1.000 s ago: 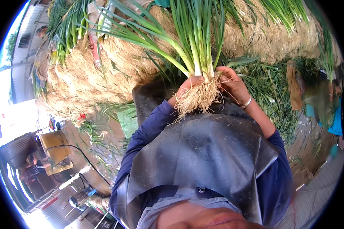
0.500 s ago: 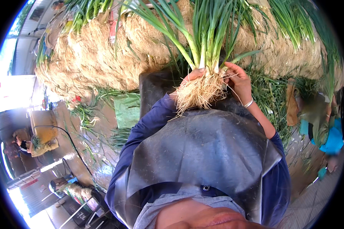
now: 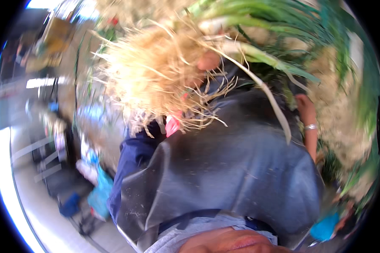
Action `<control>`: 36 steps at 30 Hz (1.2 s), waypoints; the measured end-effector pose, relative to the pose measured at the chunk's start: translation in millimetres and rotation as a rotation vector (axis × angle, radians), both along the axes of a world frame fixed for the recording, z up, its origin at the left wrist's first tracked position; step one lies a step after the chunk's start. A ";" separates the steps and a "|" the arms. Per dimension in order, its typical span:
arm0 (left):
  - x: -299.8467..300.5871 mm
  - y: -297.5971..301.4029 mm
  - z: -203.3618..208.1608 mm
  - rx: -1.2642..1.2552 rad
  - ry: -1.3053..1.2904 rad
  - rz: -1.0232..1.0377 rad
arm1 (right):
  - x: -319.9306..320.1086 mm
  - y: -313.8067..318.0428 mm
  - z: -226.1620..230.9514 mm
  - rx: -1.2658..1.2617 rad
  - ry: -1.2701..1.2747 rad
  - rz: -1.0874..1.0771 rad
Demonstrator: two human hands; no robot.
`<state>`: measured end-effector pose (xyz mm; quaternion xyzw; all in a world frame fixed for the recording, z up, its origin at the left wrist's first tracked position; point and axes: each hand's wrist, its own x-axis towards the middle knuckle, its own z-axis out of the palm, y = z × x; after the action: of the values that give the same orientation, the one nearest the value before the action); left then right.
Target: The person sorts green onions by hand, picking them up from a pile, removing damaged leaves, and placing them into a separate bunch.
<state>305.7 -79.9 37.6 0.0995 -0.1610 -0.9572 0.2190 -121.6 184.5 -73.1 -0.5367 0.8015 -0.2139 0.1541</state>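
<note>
I'm seeing the left hand (image 3: 208,62) gripping a rooty onion bunch (image 3: 164,63) toward twelve o'clock, the right hand (image 3: 305,108), near three, keeping its grip unclear.

Cannot make out more of the left hand (image 3: 208,62) than some skin amid pale roots (image 3: 145,67) of the onion bundle (image 3: 215,26), nor blurred fingers of the right hand (image 3: 305,109), nor the nature of a half-covered pink thing (image 3: 172,126), nor green leaves (image 3: 261,19) cut off above, nor details in the smeared left background (image 3: 55,126).
</note>
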 end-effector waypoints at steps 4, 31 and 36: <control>164.1 5.7 1.4 -0.290 -0.589 0.621 | -48.5 24.0 -79.1 0.129 -0.437 -0.296; 265.7 -38.8 -180.8 -1.692 -2.749 -0.362 | -136.8 109.0 -157.1 0.594 -0.275 -0.528; 232.1 -9.3 -269.3 -1.485 -2.533 -0.474 | -130.1 115.2 -156.8 0.611 -0.310 -0.590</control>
<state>537.9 -89.2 -231.6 0.6862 -0.6912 0.0498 -0.2210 -251.7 299.7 -229.9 -0.1770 0.9139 -0.0802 0.3563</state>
